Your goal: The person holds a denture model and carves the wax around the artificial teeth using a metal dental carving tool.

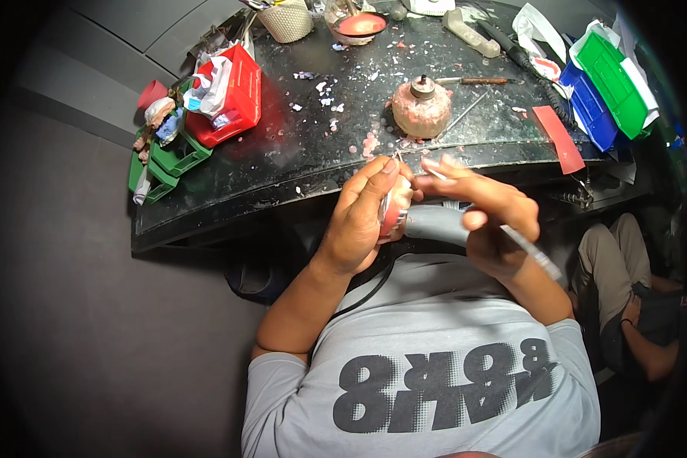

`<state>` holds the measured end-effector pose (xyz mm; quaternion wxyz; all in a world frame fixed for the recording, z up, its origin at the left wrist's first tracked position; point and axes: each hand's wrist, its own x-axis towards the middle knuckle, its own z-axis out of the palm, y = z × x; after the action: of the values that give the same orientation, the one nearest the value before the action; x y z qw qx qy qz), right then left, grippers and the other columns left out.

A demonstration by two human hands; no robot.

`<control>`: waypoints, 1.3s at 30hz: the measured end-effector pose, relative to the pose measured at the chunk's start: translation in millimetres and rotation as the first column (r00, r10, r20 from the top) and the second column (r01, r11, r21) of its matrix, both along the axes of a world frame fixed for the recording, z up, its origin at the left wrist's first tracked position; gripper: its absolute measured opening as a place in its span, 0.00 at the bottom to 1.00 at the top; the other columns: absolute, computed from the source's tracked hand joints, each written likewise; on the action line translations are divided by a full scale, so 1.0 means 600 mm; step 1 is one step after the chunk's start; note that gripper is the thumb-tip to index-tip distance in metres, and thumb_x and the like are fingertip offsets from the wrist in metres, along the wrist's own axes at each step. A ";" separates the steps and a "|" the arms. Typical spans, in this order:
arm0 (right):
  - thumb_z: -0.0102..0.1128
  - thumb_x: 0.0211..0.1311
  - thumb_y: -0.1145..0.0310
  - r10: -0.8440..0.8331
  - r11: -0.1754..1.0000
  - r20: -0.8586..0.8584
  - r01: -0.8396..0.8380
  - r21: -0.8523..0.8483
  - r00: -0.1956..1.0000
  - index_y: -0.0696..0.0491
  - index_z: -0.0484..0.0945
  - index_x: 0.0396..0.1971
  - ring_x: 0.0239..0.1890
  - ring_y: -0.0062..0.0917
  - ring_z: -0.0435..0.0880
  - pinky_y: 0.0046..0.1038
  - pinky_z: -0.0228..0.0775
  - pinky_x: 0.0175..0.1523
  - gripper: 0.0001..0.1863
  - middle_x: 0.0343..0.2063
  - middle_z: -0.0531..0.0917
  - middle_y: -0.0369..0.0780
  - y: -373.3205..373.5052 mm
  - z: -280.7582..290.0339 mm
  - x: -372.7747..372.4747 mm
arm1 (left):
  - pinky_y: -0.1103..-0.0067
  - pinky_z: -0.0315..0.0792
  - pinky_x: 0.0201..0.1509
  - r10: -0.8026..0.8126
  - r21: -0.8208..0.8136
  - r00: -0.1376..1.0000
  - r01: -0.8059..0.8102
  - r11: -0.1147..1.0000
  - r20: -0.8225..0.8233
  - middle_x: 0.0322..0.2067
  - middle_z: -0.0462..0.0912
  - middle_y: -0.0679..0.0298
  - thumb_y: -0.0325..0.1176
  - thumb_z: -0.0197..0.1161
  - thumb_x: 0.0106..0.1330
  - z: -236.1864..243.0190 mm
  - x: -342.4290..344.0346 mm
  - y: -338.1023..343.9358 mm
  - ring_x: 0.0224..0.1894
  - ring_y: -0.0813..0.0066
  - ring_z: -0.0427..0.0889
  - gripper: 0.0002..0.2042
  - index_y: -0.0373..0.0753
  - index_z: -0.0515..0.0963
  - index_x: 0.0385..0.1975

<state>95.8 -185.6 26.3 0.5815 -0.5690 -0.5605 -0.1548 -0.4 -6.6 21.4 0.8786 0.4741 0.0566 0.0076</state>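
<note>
My left hand [351,217] is closed around a dental model [394,214] with pink wax and pale teeth, held in front of my chest just off the bench edge. Its fingers and thumb cover much of the model. To the right of it, my right hand [504,206] grips a slim metal hand tool [533,253]; the handle sticks out blurred behind the palm. A pale, narrow tip shows between the right fingers near the teeth. Whether that tip touches the model I cannot tell.
A wax-smeared spirit burner [422,114] stands on the dark bench [305,145]. Behind it lies a wooden-handled knife [485,81]. A pink wax sheet [559,141] overlaps the right edge. Bins, one red [244,95], stand at both sides. Another person [626,282] sits at right.
</note>
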 end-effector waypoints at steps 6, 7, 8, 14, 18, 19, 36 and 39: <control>0.48 0.78 0.44 0.131 0.980 0.055 -0.121 -0.160 0.990 0.56 0.87 0.49 0.55 0.41 0.90 0.71 0.50 0.75 0.29 0.40 0.92 0.45 -0.005 0.021 -0.004 | 0.87 0.57 0.18 0.036 0.002 0.999 -0.036 0.999 0.017 0.25 0.74 0.73 0.46 0.50 0.84 -0.015 0.001 -0.001 0.18 0.90 0.65 0.15 0.41 0.75 0.43; 0.48 0.78 0.45 0.135 0.986 -0.037 -0.138 -0.095 0.990 0.55 0.87 0.49 0.56 0.42 0.90 0.71 0.49 0.75 0.29 0.40 0.92 0.45 -0.005 0.023 -0.009 | 0.87 0.57 0.18 0.035 0.000 0.999 -0.035 0.999 0.015 0.25 0.74 0.73 0.46 0.50 0.84 -0.014 0.001 0.000 0.18 0.90 0.65 0.15 0.41 0.75 0.43; 0.46 0.80 0.46 0.022 0.987 0.005 -0.021 -0.159 1.000 0.56 0.87 0.50 0.57 0.43 0.89 0.71 0.50 0.75 0.29 0.41 0.93 0.42 -0.002 0.028 -0.014 | 0.87 0.58 0.18 0.011 -0.007 1.000 -0.010 1.000 0.025 0.25 0.74 0.72 0.46 0.49 0.85 -0.013 -0.001 0.002 0.18 0.90 0.65 0.15 0.41 0.75 0.43; 0.53 0.73 0.44 0.179 0.960 0.132 -0.144 -0.239 0.975 0.56 0.86 0.49 0.54 0.37 0.91 0.72 0.44 0.76 0.28 0.35 0.92 0.44 -0.007 0.036 -0.006 | 0.87 0.60 0.19 0.062 0.056 0.996 -0.065 0.996 0.067 0.33 0.81 0.65 0.48 0.47 0.86 -0.020 0.002 0.001 0.18 0.89 0.68 0.17 0.40 0.75 0.45; 0.58 0.76 0.52 0.007 0.996 -0.091 -0.015 -0.085 0.996 0.54 0.86 0.53 0.53 0.36 0.91 0.62 0.59 0.74 0.21 0.42 0.93 0.39 -0.012 0.016 -0.004 | 0.84 0.66 0.27 -0.080 -0.053 0.995 0.083 0.995 0.066 0.38 0.79 0.62 0.53 0.41 0.86 -0.016 -0.003 0.016 0.24 0.81 0.73 0.22 0.39 0.73 0.50; 0.59 0.75 0.53 -0.011 0.999 -0.088 0.007 -0.054 0.996 0.54 0.86 0.52 0.54 0.37 0.91 0.60 0.60 0.74 0.20 0.43 0.93 0.39 -0.008 0.013 -0.002 | 0.84 0.66 0.27 -0.078 -0.051 0.995 0.081 0.995 0.068 0.38 0.79 0.62 0.53 0.41 0.86 -0.024 -0.002 0.018 0.24 0.81 0.73 0.22 0.39 0.73 0.50; 0.69 0.70 0.64 -0.007 0.998 -0.141 -0.002 -0.064 0.990 0.60 0.87 0.46 0.45 0.36 0.92 0.35 0.83 0.53 0.15 0.41 0.92 0.45 -0.021 0.020 0.005 | 0.81 0.67 0.46 -0.191 0.376 0.972 0.128 0.918 0.134 0.37 0.80 0.65 0.44 0.63 0.62 -0.011 -0.011 0.024 0.38 0.82 0.74 0.22 0.30 0.79 0.46; 0.74 0.63 0.70 0.056 0.998 -0.267 -0.065 -0.026 0.962 0.61 0.86 0.39 0.44 0.36 0.93 0.32 0.84 0.50 0.11 0.40 0.91 0.46 -0.018 0.020 -0.005 | 0.82 0.67 0.45 -0.139 0.381 0.970 0.054 0.923 0.200 0.37 0.80 0.65 0.44 0.63 0.61 -0.005 -0.013 0.018 0.39 0.81 0.74 0.22 0.31 0.79 0.47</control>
<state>93.1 -196.4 38.0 0.6459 -0.5774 -0.4969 -0.0494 -8.1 3.9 18.3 0.7725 0.6307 -0.0684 0.0279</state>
